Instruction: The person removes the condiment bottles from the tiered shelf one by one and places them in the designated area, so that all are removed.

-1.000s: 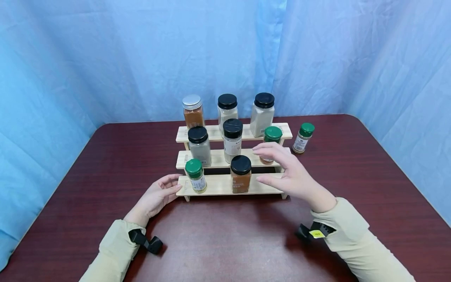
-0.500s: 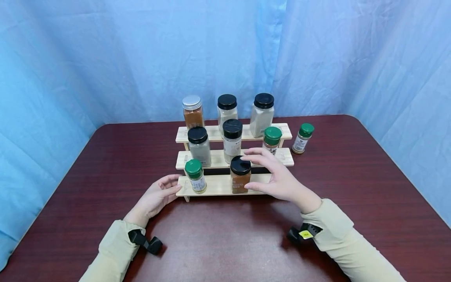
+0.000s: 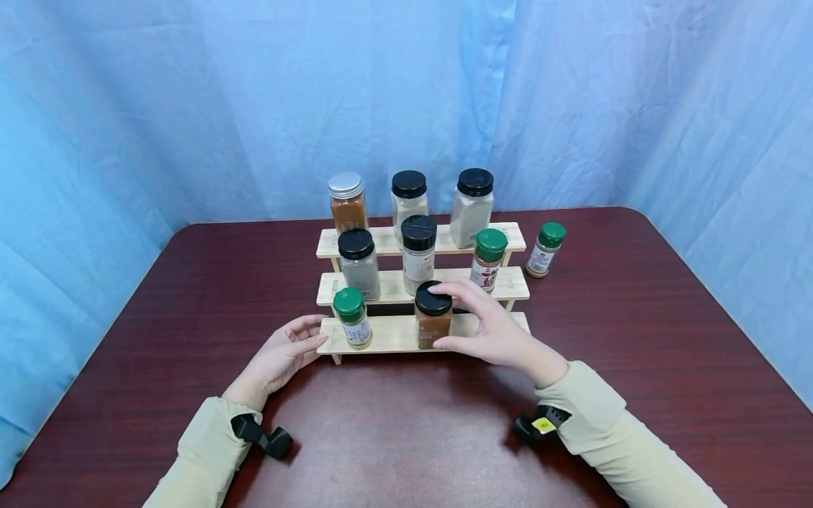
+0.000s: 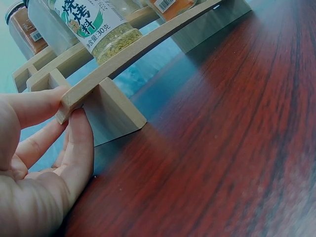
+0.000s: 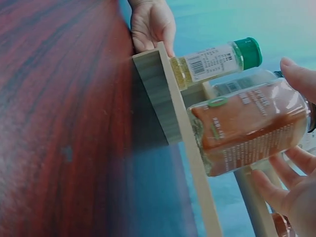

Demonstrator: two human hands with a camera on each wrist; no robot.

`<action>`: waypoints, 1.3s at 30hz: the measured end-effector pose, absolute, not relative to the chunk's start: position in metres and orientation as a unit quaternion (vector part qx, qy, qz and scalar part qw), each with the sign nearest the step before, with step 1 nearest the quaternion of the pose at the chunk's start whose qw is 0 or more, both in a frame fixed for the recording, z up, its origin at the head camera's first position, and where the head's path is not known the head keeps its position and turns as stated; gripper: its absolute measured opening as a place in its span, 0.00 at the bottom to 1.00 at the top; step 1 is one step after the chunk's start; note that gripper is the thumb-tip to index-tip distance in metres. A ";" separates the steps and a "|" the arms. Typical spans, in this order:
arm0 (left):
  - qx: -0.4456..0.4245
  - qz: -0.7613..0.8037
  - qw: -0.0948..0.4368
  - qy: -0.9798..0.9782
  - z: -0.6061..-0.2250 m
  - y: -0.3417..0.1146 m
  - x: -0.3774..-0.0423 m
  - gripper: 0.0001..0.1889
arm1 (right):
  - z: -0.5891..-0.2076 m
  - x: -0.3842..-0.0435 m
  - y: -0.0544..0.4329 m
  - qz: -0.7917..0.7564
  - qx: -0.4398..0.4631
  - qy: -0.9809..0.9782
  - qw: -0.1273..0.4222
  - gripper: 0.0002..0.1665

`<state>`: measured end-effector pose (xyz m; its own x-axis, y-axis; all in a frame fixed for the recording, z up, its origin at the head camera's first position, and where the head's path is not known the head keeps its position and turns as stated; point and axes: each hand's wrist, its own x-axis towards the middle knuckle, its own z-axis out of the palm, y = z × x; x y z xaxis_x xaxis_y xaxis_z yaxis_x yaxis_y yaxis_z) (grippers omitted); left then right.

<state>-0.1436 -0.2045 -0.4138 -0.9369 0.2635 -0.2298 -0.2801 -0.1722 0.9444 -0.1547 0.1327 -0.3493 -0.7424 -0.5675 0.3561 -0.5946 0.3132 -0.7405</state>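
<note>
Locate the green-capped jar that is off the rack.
In the head view, the green-capped jar stands on the table, just to the right of the wooden rack.

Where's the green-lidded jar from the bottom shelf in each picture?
Head: the green-lidded jar is left of centre, on the bottom shelf.
Left wrist: the jar is at the top, left of centre, its lid cut off.
Right wrist: the jar looks sideways, above and right of centre.
Shared landmark: the left hand, pinching the shelf end nearest the jar.
</note>
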 end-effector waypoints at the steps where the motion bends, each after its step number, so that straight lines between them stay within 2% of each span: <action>1: -0.007 0.767 0.177 0.617 -0.414 -0.205 -0.144 0.14 | -0.350 -0.155 0.132 0.466 0.359 -0.809 0.013 0.39; 26: -0.011 0.763 0.183 0.620 -0.411 -0.205 -0.144 0.16 | -0.357 -0.156 0.125 0.474 0.359 -0.803 0.043 0.35; 39: -0.011 0.767 0.180 0.615 -0.409 -0.204 -0.143 0.14 | -0.356 -0.151 0.123 0.450 0.398 -0.795 0.089 0.34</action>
